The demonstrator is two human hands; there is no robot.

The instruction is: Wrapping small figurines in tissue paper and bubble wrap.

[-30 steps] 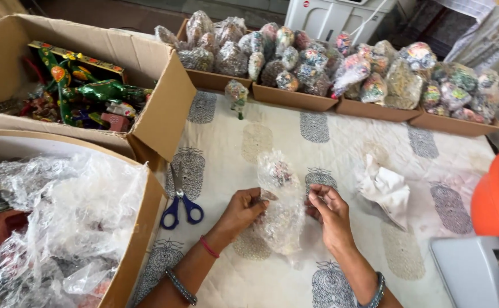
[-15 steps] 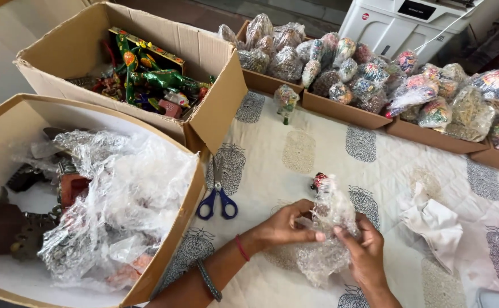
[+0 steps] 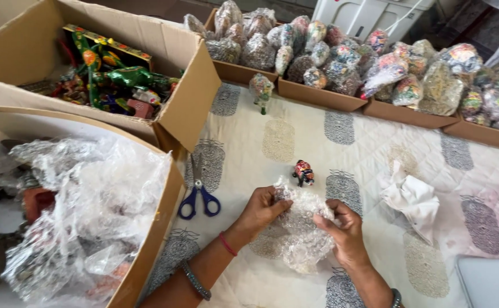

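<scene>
Bubble wrap sheet (image 3: 302, 231), clear and crumpled, lying mid-bench between both hands, near edge bunched toward the wrists.

Bench (image 3: 295, 137): covered w/ cream quilted cloth, grey block-print motifs. Blue-handled scissors (image 3: 199, 197) flat on cloth, just left of left hand. Small painted animal figurine (image 3: 303, 173) standing just beyond the wrap, apart from it. Crumpled white paper (image 3: 412, 197) to the right, well apart from hands. Wrapped figurine (image 3: 261, 90) upright near far trays. Low cardboard trays (image 3: 320, 96) along far edge, packed w/ bubble-wrapped painted pieces. Open cardboard box (image 3: 195, 94) at upper left w/ unwrapped green & multicolour painted toys. Nearer box (image 3: 155, 239) at left, full of loose clear wrap. White appliance behind trays; orange rim at right edge; grey object at lower right corner.

Left hand (image 3: 261, 210): palm down, fingers curled, pinching wrap's upper left edge; red thread + dark bangle on wrist/forearm. Right hand (image 3: 346, 228): also palm down, fingers closed on wrap's right edge; bangle at wrist. Both forearms entering from bottom, angled inward.

Wrap: translucent, bubbles visible, cloth pattern showing through faintly. Can't tell if anything inside it.
</scene>
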